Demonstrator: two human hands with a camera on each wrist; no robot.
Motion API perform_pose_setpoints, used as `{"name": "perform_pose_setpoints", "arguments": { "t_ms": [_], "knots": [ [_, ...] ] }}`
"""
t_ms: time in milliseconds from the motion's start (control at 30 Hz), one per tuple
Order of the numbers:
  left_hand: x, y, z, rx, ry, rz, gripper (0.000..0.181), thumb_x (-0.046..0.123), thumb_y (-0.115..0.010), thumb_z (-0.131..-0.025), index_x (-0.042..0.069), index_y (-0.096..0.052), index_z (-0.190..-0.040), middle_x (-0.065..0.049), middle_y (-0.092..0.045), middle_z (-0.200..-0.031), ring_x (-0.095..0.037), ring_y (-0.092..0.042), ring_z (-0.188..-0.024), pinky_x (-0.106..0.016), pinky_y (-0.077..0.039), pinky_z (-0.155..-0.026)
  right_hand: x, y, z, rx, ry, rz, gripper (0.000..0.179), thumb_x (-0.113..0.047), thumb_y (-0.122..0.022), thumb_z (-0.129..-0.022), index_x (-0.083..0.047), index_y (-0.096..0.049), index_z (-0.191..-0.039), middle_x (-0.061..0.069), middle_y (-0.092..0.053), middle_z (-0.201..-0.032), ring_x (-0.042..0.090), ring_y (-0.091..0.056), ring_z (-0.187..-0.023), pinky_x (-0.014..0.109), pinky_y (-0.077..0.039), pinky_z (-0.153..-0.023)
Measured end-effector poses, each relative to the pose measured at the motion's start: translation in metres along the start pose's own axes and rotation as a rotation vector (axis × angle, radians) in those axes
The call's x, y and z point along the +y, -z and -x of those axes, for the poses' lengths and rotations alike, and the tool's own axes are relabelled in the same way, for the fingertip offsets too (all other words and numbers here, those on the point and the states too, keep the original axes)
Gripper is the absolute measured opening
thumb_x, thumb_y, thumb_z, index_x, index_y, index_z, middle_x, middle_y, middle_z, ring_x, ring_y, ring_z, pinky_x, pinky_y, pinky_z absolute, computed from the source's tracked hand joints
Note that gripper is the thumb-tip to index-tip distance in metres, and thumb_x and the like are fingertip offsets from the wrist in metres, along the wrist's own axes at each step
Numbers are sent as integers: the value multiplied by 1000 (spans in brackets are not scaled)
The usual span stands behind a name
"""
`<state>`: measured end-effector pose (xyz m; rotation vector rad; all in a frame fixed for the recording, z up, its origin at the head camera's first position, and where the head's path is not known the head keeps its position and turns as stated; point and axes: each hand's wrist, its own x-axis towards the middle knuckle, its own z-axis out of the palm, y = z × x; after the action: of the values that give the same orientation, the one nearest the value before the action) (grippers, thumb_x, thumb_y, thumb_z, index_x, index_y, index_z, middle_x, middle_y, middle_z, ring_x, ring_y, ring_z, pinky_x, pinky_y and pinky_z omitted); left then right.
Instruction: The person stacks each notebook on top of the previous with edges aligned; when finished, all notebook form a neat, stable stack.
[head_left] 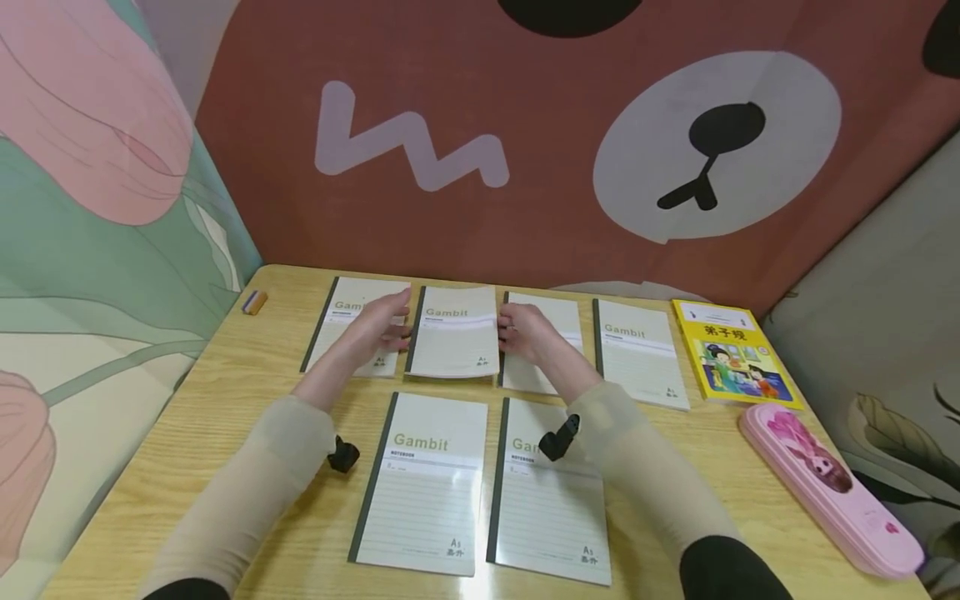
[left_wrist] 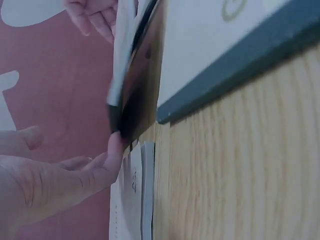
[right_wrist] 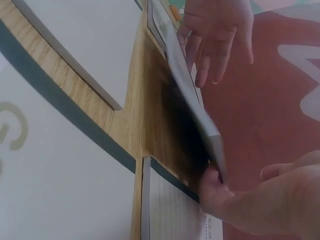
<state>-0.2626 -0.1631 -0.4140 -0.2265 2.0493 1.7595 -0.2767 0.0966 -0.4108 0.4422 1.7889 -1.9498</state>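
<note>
Six cream notebooks with dark spines lie in two rows, four at the back and two in front. The second back notebook (head_left: 453, 343) has its near edge tilted up off the table, with dark shadow beneath it. My left hand (head_left: 372, 327) is at its left side, over the far-left notebook (head_left: 348, 293); one fingertip touches the raised lower corner in the left wrist view. On the opposite side my right hand (head_left: 531, 335) sits above the third back notebook (head_left: 561, 315), a finger against the raised edge. Both thumbs stand away from the cover.
Right of the back row are another notebook (head_left: 639, 354) and a yellow picture book (head_left: 738, 350). A pink pencil case (head_left: 832, 492) lies at the table's right edge. Two notebooks (head_left: 423, 483) (head_left: 551, 508) lie in front. A small eraser (head_left: 255, 302) is at the far left corner.
</note>
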Motion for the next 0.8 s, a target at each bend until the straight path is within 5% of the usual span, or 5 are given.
{"name": "perform_pose_setpoints", "arguments": {
  "t_ms": [67,167,300,533,800],
  "knots": [
    [-1,-1,-2,15,34,43,71,46,-46,-108,5,-27,-162,-18,-38,-162,-32,-51,-135,-40,-50,-115,2,2,0,4,20,11,19,-16,-43,-108,-1,-50,-119,7,-50,-105,17,-48,-88,32,-44,-84],
    [-2,-4,-6,42,62,88,58,36,-49,-108,2,-42,-154,-18,-49,-153,-25,-56,-126,-34,-50,-113,4,7,2,13,39,15,32,-13,-47,-107,2,-55,-134,6,-57,-110,15,-56,-89,27,-49,-78],
    [2,-14,-7,57,11,116,50,28,-50,-108,2,-49,-150,-17,-53,-149,-26,-57,-129,-35,-50,-113,3,19,5,5,57,-10,42,-13,-49,-106,2,-52,-146,7,-60,-113,14,-60,-91,24,-52,-74],
    [11,-47,-5,7,-96,185,50,23,-49,-108,1,-45,-153,-16,-47,-156,-33,-50,-138,-40,-47,-118,0,59,11,-19,106,-40,48,-17,-47,-108,1,-45,-153,0,-65,-104,12,-65,-94,22,-56,-78],
    [11,-92,-18,-32,-112,219,52,20,-53,-107,-4,-44,-152,-19,-49,-154,-35,-51,-137,-43,-49,-116,3,105,22,26,97,-62,51,-21,-51,-108,-1,-42,-154,-3,-63,-105,8,-66,-95,20,-56,-85]
  ]
}}
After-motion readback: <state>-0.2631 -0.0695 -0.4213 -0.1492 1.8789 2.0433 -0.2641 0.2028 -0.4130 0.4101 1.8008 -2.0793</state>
